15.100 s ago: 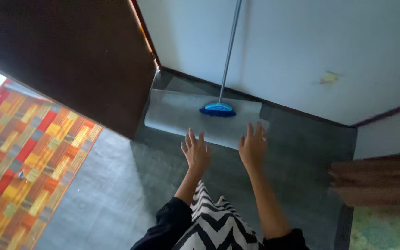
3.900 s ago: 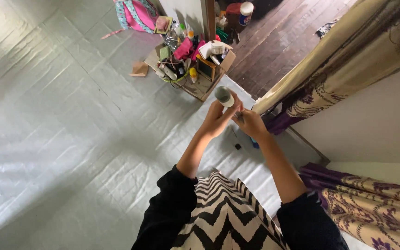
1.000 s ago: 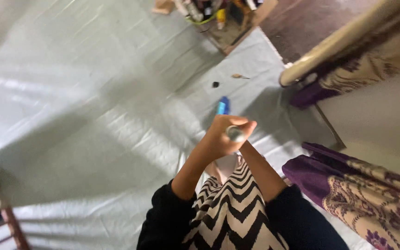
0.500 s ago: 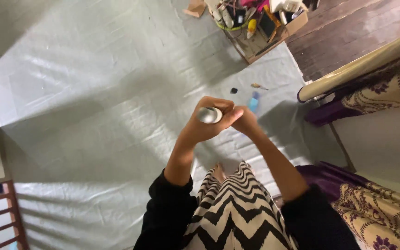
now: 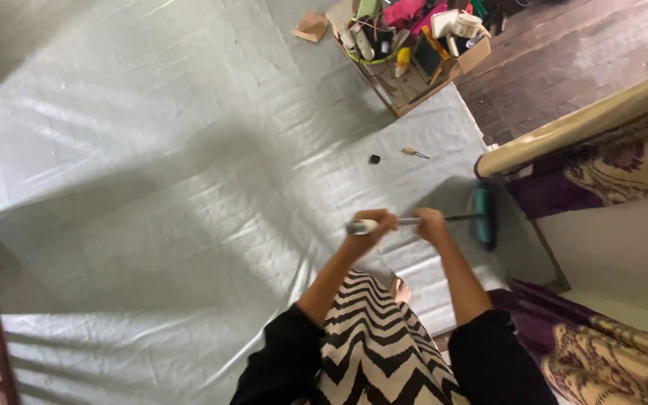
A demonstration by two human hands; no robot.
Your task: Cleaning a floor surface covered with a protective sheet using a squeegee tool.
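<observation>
A long metal broom handle (image 5: 406, 222) runs left to right across the grey floor covering (image 5: 151, 187). My left hand (image 5: 373, 225) grips its near end. My right hand (image 5: 430, 223) is closed around the shaft a little further along. The blue-green broom head (image 5: 481, 217) rests on the floor at the right, close to the foot of a patterned curtain (image 5: 586, 150). Black sleeves and a black-and-white zigzag garment fill the bottom of the view.
A cardboard box (image 5: 414, 45) crammed with bottles and small items stands at the top, beside a dark wooden floor (image 5: 564, 52). A small black object (image 5: 374, 159) and a brown scrap (image 5: 412, 152) lie on the floor covering. A purple patterned curtain (image 5: 609, 352) hangs at bottom right.
The handle pointed up at the camera with both hands stacked near its end; now it is tilted flat to the right, hands spread apart, and the broom head has swung toward the curtain.
</observation>
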